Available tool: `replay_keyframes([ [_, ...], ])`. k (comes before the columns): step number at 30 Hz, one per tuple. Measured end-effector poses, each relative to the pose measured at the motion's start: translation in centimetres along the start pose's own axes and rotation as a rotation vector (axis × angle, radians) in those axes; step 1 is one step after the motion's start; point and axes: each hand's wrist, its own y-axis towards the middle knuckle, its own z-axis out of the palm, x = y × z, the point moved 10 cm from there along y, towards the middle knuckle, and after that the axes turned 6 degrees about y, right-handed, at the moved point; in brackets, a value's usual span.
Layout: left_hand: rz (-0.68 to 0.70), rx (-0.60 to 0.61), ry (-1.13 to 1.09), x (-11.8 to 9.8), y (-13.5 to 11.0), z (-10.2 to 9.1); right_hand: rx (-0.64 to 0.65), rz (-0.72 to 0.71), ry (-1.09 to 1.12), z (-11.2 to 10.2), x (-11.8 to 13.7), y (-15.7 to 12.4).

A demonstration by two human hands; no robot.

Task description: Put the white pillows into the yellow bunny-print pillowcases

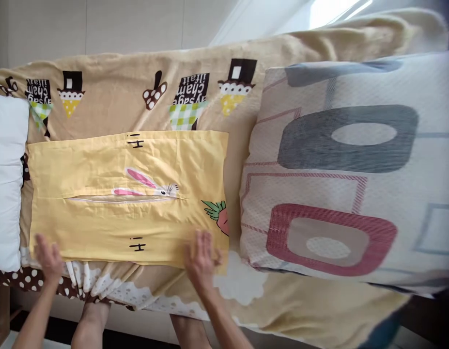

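Note:
A yellow pillowcase (100, 228) with a rabbit, a carrot and "Hi" prints lies spread out before me. A long slit opening (118, 198) runs across its middle, slightly gaping. My left hand (49, 258) is at the near left corner of the pillowcase, fingers apart. Over the near right corner is my right hand (201, 257), fingers stretched out and a little blurred. Neither hand grips anything; whether they press on the cloth I cannot tell.
Beneath lies a tan patterned blanket (108, 97) on a bed. A white pillow (6, 184) is at the left edge. A large pillow (318, 189) with grey and red shapes fills the right. My legs (91, 322) stand against the near edge. Behind is a pale wall (133, 26).

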Motion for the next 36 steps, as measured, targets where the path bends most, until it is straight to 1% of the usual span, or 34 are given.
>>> replay_keyframes([
  [1, 0.075, 0.044, -0.034, -4.3, -0.1, 1.3, 0.005, -0.068, 0.069, 1.3, 4.3, 0.5],
  [2, 0.142, 0.096, -0.06, -8.7, 0.0, 2.8, 0.046, -0.165, 0.137, 3.0, 8.9, 1.0],
  [3, 0.217, 0.147, -0.09, -12.9, 0.1, 4.4, 0.095, -0.242, 0.168, 4.8, 12.9, 1.7],
  [4, 0.287, 0.166, -0.127, -16.5, 0.5, 5.6, 0.155, -0.333, 0.199, 6.5, 16.4, 2.3],
  [5, 0.328, 0.188, -0.155, -18.9, 1.0, 6.7, 0.229, -0.436, 0.224, 8.1, 19.0, 2.9],
  [6, 0.334, 0.188, -0.161, -19.8, 1.9, 7.5, 0.289, -0.52, 0.236, 9.2, 20.2, 3.5],
  [7, 0.321, 0.175, -0.147, -19.4, 2.8, 7.9, 0.336, -0.59, 0.238, 9.8, 20.1, 4.1],
  [8, 0.297, 0.155, -0.116, -17.7, 3.7, 7.9, 0.355, -0.63, 0.224, 9.8, 18.7, 4.9],
  [9, 0.26, 0.137, -0.07, -15.0, 4.6, 7.5, 0.348, -0.641, 0.194, 9.3, 16.2, 5.7],
  [10, 0.221, 0.118, -0.022, -11.6, 5.2, 6.8, 0.309, -0.612, 0.149, 8.1, 12.9, 6.6],
  [12, 0.135, 0.077, 0.049, -4.3, 6.2, 4.6, 0.183, -0.48, 0.05, 4.8, 5.7, 8.1],
  [13, 0.114, 0.068, 0.065, -1.4, 6.5, 3.5, 0.153, -0.435, 0.023, 3.3, 3.0, 8.4],
  [14, 0.108, 0.064, 0.069, 0.7, 6.8, 2.5, 0.114, -0.394, 0.0, 1.9, 1.2, 8.5],
  [15, 0.12, 0.063, 0.061, 1.6, 7.2, 1.8, 0.081, -0.362, -0.012, 0.8, 0.6, 8.6],
  [16, 0.152, 0.065, 0.041, 1.2, 7.8, 1.4, 0.057, -0.348, -0.009, 0.3, 1.3, 8.8],
  [17, 0.199, 0.07, 0.014, -0.4, 8.4, 1.3, 0.049, -0.357, 0.01, 0.4, 3.3, 9.1],
  [18, 0.257, 0.079, -0.019, -3.2, 9.2, 1.5, 0.056, -0.383, 0.04, 1.0, 6.4, 9.6],
  [19, 0.321, 0.088, -0.056, -6.8, 10.2, 1.9, 0.103, -0.45, 0.09, 2.4, 10.4, 10.1],
  [21, 0.434, 0.121, -0.133, -15.2, 12.5, 3.3, 0.215, -0.588, 0.166, 6.2, 19.2, 11.9],
  [22, 0.46, 0.131, -0.165, -19.0, 13.9, 4.1, 0.269, -0.636, 0.183, 8.2, 22.9, 13.0],
  [23, 0.452, 0.113, -0.19, -22.1, 15.6, 4.6, 0.318, -0.664, 0.193, 10.0, 25.8, 14.5],
  [24, 0.469, 0.12, -0.2, -24.7, 17.2, 5.4, 0.385, -0.712, 0.199, 11.6, 27.9, 15.8],
  [25, 0.508, 0.148, -0.188, -26.5, 18.5, 6.3, 0.446, -0.761, 0.198, 12.8, 28.8, 17.1],
  [26, 0.542, 0.173, -0.163, -27.2, 19.9, 7.0, 0.484, -0.808, 0.192, 13.4, 28.7, 18.5],
  [27, 0.57, 0.189, -0.136, -27.0, 21.1, 7.5, 0.48, -0.836, 0.182, 13.2, 27.4, 20.1],
  [28, 0.577, 0.185, -0.112, -25.8, 22.4, 7.5, 0.417, -0.797, 0.164, 12.2, 24.9, 22.3],
  [29, 0.557, 0.155, -0.095, -23.7, 23.8, 7.2, 0.314, -0.687, 0.128, 10.7, 21.3, 24.9],
  [30, 0.513, 0.109, -0.082, -21.2, 25.3, 6.5, 0.192, -0.556, 0.091, 8.6, 17.1, 27.3],
  [31, 0.461, 0.062, -0.071, -18.5, 26.5, 5.7, 0.14, -0.452, 0.049, 7.0, 13.1, 28.9],
  [32, 0.412, 0.02, -0.057, -16.0, 27.6, 5.0, 0.105, -0.383, 0.019, 5.4, 9.5, 30.0],
  [33, 0.366, -0.014, -0.045, -13.8, 28.5, 4.3, 0.096, -0.341, 0.001, 4.1, 6.6, 30.6],
  [34, 0.33, -0.04, -0.037, -12.1, 29.1, 3.8, 0.087, -0.306, 0.0, 3.0, 4.2, 30.9],
  [35, 0.305, -0.061, -0.033, -10.9, 29.5, 3.3, 0.074, -0.274, 0.016, 2.1, 2.4, 30.9],
  [36, 0.291, -0.08, -0.032, -10.2, 29.8, 3.0, 0.056, -0.239, 0.046, 1.4, 0.9, 30.8],
])
